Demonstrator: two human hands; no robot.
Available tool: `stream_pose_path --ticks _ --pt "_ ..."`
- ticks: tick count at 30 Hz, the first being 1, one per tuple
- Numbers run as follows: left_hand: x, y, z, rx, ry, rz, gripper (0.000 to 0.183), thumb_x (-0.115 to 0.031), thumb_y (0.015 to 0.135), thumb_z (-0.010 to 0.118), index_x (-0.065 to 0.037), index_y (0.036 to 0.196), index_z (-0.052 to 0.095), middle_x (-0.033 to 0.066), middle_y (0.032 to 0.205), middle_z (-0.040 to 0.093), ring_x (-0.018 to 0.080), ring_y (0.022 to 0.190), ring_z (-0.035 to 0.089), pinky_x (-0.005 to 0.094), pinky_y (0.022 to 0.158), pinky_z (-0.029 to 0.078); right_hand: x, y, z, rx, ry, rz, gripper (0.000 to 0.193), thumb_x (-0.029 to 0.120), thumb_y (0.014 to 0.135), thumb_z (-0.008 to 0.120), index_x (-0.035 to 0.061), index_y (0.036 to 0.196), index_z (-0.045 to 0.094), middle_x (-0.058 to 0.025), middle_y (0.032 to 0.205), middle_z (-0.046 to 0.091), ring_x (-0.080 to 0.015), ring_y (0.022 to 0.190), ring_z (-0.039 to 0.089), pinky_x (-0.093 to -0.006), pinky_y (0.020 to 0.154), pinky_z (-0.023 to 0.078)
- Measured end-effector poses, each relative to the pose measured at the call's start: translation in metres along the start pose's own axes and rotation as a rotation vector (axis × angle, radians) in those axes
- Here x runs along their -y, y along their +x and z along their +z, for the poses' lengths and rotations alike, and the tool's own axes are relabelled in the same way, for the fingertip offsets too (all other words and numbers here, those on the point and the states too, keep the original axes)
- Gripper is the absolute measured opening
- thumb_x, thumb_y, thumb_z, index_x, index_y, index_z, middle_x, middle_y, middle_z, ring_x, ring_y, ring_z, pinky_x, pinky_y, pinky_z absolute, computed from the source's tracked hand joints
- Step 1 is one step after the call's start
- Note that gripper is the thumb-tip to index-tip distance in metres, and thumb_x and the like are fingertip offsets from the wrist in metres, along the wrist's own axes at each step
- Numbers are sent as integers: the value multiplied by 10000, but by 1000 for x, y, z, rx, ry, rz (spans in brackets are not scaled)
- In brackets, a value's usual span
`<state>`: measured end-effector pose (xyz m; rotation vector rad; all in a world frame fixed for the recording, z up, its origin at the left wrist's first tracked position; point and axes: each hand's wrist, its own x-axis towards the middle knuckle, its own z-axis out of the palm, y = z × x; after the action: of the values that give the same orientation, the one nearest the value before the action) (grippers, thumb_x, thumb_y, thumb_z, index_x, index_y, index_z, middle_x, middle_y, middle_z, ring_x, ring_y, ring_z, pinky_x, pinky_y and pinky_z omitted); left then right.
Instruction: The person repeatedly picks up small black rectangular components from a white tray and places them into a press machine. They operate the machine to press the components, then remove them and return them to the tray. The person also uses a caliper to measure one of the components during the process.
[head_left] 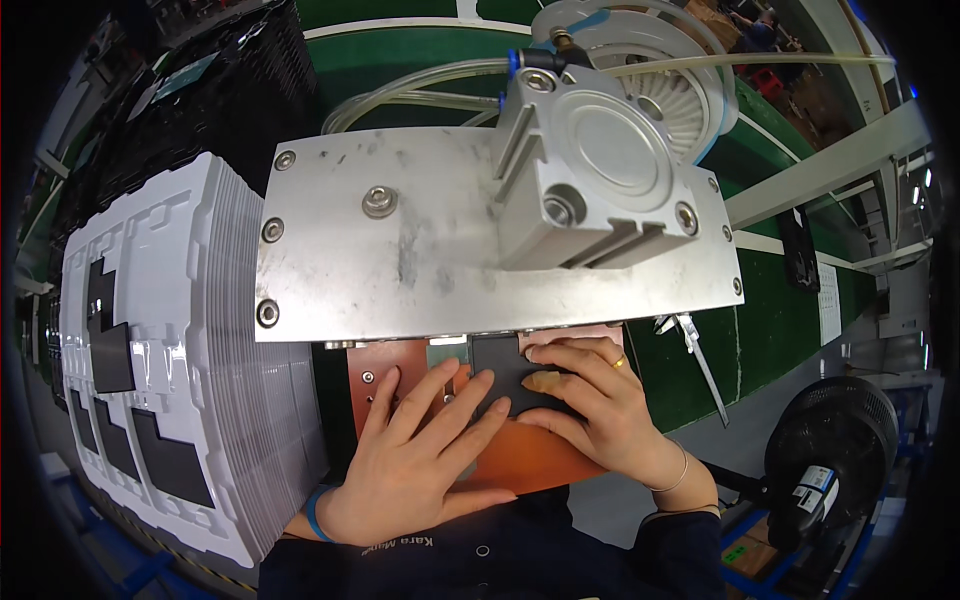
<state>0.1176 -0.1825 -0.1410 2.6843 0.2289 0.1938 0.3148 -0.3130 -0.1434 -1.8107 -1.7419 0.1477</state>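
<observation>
A flat dark grey piece (493,362) lies under the front edge of a metal press plate (430,290), on an orange-brown base (535,455). My left hand (405,465) rests flat on the base with fingers spread, its fingertips at the piece's left side. My right hand (605,410) bends over the piece's right side, thumb and fingers pressed against it; one finger wears a yellowish cover. What lies beneath the right fingers is hidden. A greenish block (448,353) sits left of the dark piece.
A silver air cylinder (610,160) with clear hoses stands on the plate. White trays (215,340), stacked at left, hold dark flat pieces (170,460). Calipers (700,360) lie on the green table (765,350) at right. A black fan (830,450) stands lower right.
</observation>
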Motion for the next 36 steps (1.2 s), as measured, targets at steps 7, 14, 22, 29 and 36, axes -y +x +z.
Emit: stream_pose_path --ticks 7,14,22,29,36 --pt "2 0 3 -1 -12 6 738 -652 745 676 -166 1297 615 70 1430 489 339 1341 391 600 1100 254 0 0 -1 20 -2 4 335 212 719 800 41 980 678 -91 1143 629 -251 1030 569 -351 859 477" --pt "1 -1 2 18 -18 -17 747 -658 740 674 -174 1306 609 63 1431 488 336 1351 383 608 1101 247 1 1 -2 36 -31 -4 333 208 718 799 40 979 676 -98 1143 628 -248 995 569 -343 827 475" --pt "0 -1 2 10 -25 -17 735 -630 739 696 -170 1305 608 64 1433 484 339 1352 382 605 1102 249 1 2 -3 40 -6 8 334 205 716 803 42 977 675 -89 1160 629 -258 1016 567 -351 840 477" --pt "0 -1 0 12 -23 -14 725 -609 736 715 -163 1298 611 69 1429 486 336 1353 381 600 1102 256 0 1 0 24 12 10 324 200 723 801 57 981 666 -90 1162 621 -276 1016 561 -369 854 475" --pt "2 -1 2 -21 -44 10 726 -597 737 720 -150 1298 608 77 1435 479 356 1342 391 602 1089 288 0 5 -3 87 98 56 288 162 736 796 80 956 629 -83 1161 561 -303 1031 526 -410 889 417"
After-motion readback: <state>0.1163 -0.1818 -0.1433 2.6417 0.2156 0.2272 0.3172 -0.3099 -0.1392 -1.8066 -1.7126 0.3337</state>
